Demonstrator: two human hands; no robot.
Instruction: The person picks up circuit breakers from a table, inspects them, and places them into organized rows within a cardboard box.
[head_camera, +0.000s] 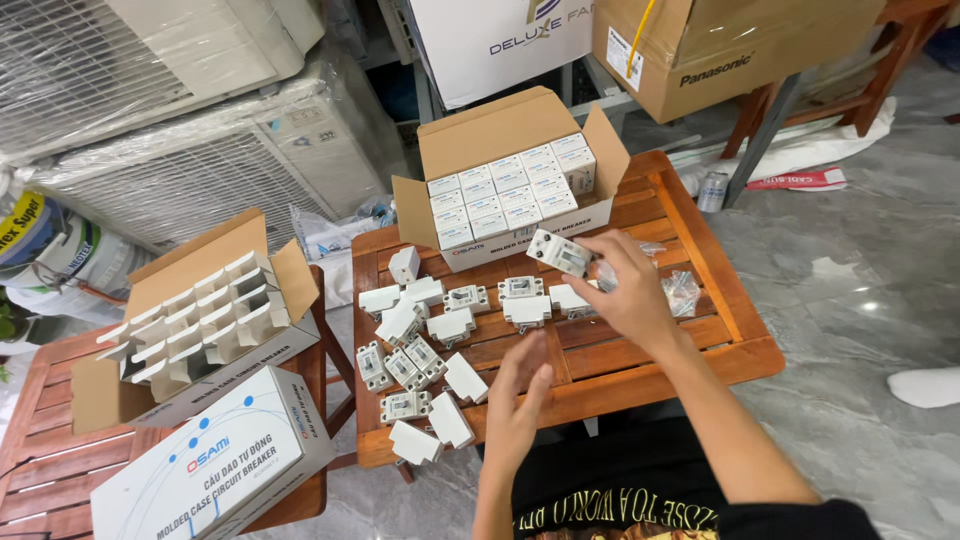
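Over the slatted wooden counter (700, 330), the right hand (625, 290) pinches a small white plastic circuit breaker (558, 252) near the open cardboard box of white cartons (510, 190). Left hand (520, 400) hovers open, empty (fingers relaxed). Risk: the fingertip pinch could slip, dropping it among loose breakers (415, 360).

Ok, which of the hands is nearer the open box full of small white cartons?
Right. The right hand is just in front of the box, holding a white breaker; the left hand hangs back near the table edge.

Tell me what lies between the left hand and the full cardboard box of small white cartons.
Head view: loose white circuit breakers on the wooden slat table.
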